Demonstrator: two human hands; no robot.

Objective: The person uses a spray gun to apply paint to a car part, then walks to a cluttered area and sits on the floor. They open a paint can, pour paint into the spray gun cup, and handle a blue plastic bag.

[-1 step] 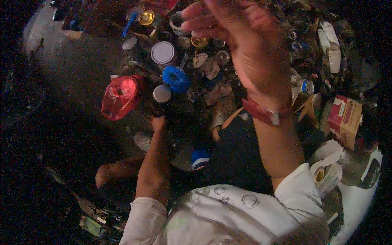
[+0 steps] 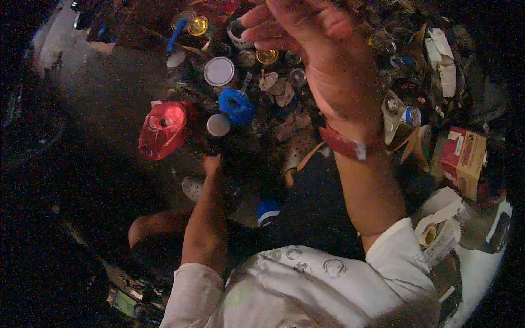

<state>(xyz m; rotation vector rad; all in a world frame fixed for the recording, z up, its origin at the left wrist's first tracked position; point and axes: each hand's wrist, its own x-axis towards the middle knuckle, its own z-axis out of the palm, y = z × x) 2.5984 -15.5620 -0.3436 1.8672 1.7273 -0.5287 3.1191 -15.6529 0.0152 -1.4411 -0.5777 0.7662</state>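
My right hand (image 2: 333,60) is raised close to the view with its fingers stretched out and apart, and nothing shows in it. It wears a red wristband (image 2: 347,144). Down in the shadow, my left hand (image 2: 212,162) is just nearer than a round white-topped container (image 2: 218,125). Its fingers are lost in the dark, so whether they grip the container is unclear. Around it lie a red plastic piece (image 2: 164,128), a crumpled blue plastic thing (image 2: 236,106) and a larger white round lid (image 2: 219,71).
Scattered clutter covers the ground ahead, including gold-coloured round tins (image 2: 198,25) and a blue-handled tool (image 2: 175,35). At right lie a red and tan carton (image 2: 462,163), a torn white box (image 2: 437,235) and a white folded piece (image 2: 441,63). A perforated shoe (image 2: 295,150) is ahead.
My right hand has shifted slightly to the left, uncovering a little more clutter beside it. My left hand stays in nearly the same place.
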